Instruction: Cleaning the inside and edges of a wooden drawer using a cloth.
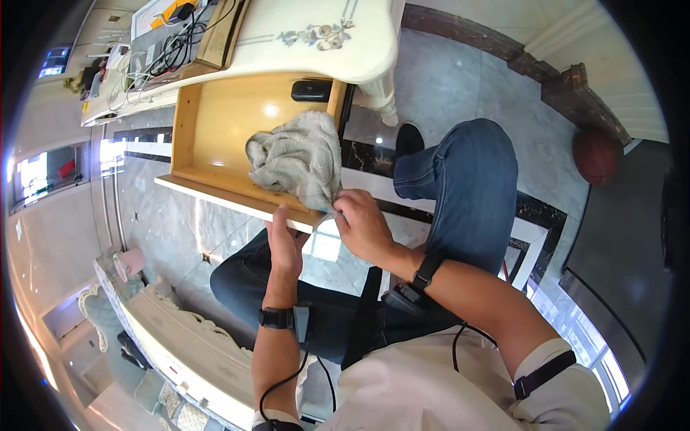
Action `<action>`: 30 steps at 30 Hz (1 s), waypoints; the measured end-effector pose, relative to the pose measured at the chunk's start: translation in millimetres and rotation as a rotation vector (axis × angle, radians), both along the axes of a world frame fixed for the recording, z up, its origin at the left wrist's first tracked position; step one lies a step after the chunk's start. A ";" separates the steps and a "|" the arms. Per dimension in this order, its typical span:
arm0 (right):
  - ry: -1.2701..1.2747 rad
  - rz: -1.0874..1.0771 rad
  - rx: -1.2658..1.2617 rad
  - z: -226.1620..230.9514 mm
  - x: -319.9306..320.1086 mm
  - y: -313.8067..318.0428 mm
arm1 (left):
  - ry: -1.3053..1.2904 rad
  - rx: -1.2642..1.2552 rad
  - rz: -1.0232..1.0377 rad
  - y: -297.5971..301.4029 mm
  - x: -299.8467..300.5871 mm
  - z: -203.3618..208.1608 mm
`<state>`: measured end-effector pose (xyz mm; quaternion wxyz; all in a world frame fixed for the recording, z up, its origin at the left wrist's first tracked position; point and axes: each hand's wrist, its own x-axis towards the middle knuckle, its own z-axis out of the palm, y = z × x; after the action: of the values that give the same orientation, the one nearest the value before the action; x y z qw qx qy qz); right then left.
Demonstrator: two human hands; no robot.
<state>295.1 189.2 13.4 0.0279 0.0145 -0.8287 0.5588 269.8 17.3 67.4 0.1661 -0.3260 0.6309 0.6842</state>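
Observation:
A wooden drawer (pixel 223 172) with a white front is pulled out from a cream table. A crumpled grey towel (pixel 298 154) lies in its right part and hangs over the right front corner. My left hand (pixel 284 248) grips the drawer front near that corner, thumb on top and the other fingers partly hidden behind the panel. My right hand (pixel 365 228) is closed on the towel's lower end, just outside the corner. Toward the back of the drawer, a small black case (pixel 311 90) rests beside the right wall.
On the painted cream tabletop (pixel 316 43), a wooden box (pixel 219 36) stands by tangled black cables (pixel 183 43). My bent knees flank the drawer's front. A basketball (pixel 596 156) sits by the wall at right. A carved cream cabinet (pixel 180 345) stands at lower left.

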 end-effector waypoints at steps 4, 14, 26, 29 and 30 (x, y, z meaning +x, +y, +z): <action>-0.132 0.009 -0.148 8.5 -1.3 -4.3 | -0.028 0.058 -0.013 1.7 2.1 -9.8; -0.118 0.129 -0.142 29.2 -3.8 -4.7 | -0.057 0.022 0.003 13.0 -0.4 0.8; -0.047 0.057 -0.255 33.3 -1.6 -6.2 | 0.003 0.064 0.011 2.7 3.7 -15.0; -0.104 0.033 -0.248 13.3 2.3 -3.3 | 0.027 0.053 -0.014 3.9 2.1 -13.9; -0.083 0.052 -0.246 10.3 0.3 -3.1 | 0.037 0.040 -0.004 6.1 1.6 -12.5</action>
<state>295.4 186.2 23.7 -0.0192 0.0096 -0.7538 0.6567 271.5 23.3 54.9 0.1622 -0.3084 0.6209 0.7022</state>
